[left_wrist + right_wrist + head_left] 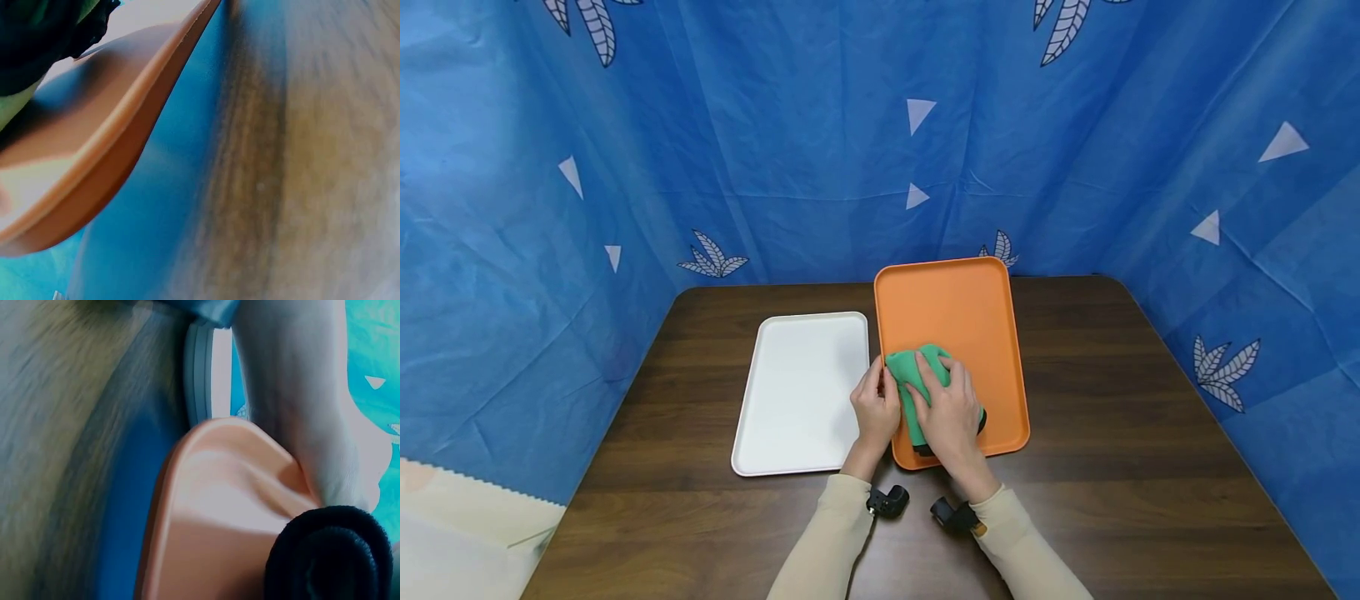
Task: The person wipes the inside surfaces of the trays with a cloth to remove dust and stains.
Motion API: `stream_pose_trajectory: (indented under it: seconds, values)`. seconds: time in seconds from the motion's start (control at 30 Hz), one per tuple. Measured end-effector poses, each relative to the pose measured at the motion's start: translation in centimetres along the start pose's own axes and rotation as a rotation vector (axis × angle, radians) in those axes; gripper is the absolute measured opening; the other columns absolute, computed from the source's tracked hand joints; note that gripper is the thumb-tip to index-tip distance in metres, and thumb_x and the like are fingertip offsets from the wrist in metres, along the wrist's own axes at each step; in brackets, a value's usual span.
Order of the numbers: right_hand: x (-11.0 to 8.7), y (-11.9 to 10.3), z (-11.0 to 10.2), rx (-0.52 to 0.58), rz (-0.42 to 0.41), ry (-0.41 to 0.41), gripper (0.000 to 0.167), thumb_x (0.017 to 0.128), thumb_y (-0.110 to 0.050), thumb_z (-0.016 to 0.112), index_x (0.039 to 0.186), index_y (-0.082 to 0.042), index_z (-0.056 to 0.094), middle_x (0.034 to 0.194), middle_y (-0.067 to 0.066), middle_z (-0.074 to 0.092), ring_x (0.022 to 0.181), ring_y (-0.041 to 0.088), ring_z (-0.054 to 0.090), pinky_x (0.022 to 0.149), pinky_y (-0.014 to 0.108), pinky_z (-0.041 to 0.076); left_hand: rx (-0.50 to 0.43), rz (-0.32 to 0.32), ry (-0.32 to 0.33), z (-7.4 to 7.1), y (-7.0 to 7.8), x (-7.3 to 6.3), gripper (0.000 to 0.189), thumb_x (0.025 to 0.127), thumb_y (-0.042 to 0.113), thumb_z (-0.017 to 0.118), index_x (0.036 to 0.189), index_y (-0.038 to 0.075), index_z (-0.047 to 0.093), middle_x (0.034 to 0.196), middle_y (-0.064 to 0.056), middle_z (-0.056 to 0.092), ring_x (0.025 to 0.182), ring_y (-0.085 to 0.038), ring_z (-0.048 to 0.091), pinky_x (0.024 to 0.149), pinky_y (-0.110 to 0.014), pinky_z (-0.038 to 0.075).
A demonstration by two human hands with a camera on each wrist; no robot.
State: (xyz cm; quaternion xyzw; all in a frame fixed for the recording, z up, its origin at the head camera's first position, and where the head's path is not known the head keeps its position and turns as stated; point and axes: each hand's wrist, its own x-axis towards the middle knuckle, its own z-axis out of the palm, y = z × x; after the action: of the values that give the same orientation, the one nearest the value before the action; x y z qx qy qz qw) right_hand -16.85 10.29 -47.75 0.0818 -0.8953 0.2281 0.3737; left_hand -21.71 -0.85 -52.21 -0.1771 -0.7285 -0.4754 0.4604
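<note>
A folded green cloth (901, 364) with a dark border lies in the lower left part of the orange tray (955, 308). My right hand (946, 408) holds the cloth against the tray, thumb and fingers spread over it. At the tray's left rim my left hand (877, 412) grips the edge, its thumb on the inner side beside the cloth. The right wrist view shows the cloth's dark rolled edge (328, 550), with the left hand (344, 469) at the far rim. In the left wrist view the tray's rim (131, 94) stands out, but the left fingers are mostly hidden.
A white tray (805, 392) lies flat on the dark wooden table (1105, 400), just left of the orange one. Blue patterned curtains (820, 150) hang behind the table and along both sides. Each wrist carries a small black camera (889, 502).
</note>
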Motion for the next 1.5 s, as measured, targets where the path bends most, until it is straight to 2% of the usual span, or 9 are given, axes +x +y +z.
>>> stream_pose_trajectory:
  seconds: [0.17, 0.53, 0.83, 1.1, 1.5]
  values:
    - [-0.1, 0.8, -0.3, 0.008, 0.020, -0.009, 0.050, 0.082, -0.024, 0.080, 0.129, -0.016, 0.066, 0.113, 0.025, 0.059, 0.096, 0.038, 0.060, 0.064, 0.048, 0.054, -0.008, 0.007, 0.008, 0.1, 0.1, 0.1, 0.022, 0.087, -0.011, 0.057, 0.107, -0.009, 0.067, 0.063, -0.010, 0.056, 0.051, -0.014, 0.050, 0.046, -0.018, 0.041]
    - [-0.2, 3.6, -1.3, 0.008, 0.142, -0.016, 0.049, 0.085, -0.025, 0.076, 0.131, -0.015, 0.064, 0.115, 0.026, 0.056, 0.099, 0.039, 0.058, 0.060, 0.049, 0.052, 0.006, 0.002, 0.008, 0.1, 0.1, 0.0, 0.020, 0.087, -0.010, 0.057, 0.105, -0.011, 0.066, 0.063, -0.010, 0.055, 0.052, -0.015, 0.049, 0.047, -0.019, 0.040]
    - [-0.2, 5.4, -2.3, 0.035, 0.303, 0.016, 0.047, 0.088, -0.026, 0.073, 0.132, -0.012, 0.063, 0.120, 0.026, 0.051, 0.107, 0.042, 0.053, 0.073, 0.055, 0.050, 0.006, -0.011, -0.010, 0.0, 0.2, 0.0, 0.020, 0.089, -0.009, 0.057, 0.107, -0.010, 0.065, 0.063, -0.010, 0.054, 0.052, -0.014, 0.047, 0.046, -0.019, 0.039]
    - [-0.2, 6.3, -3.1, 0.052, 0.435, -0.002, 0.048, 0.091, -0.028, 0.070, 0.135, -0.011, 0.060, 0.124, 0.027, 0.048, 0.109, 0.042, 0.051, 0.071, 0.057, 0.048, 0.008, -0.017, -0.019, -0.1, 0.3, 0.0, 0.020, 0.090, -0.006, 0.056, 0.107, -0.011, 0.065, 0.064, -0.011, 0.055, 0.052, -0.015, 0.048, 0.047, -0.020, 0.040]
    - [-0.5, 5.9, -2.9, 0.053, 0.441, -0.012, 0.052, 0.092, -0.029, 0.069, 0.139, -0.010, 0.056, 0.124, 0.029, 0.047, 0.108, 0.042, 0.050, 0.070, 0.054, 0.047, 0.002, -0.020, -0.006, -0.1, 0.2, -0.2, 0.020, 0.089, -0.007, 0.057, 0.107, -0.011, 0.065, 0.067, -0.013, 0.059, 0.054, -0.015, 0.051, 0.047, -0.020, 0.043]
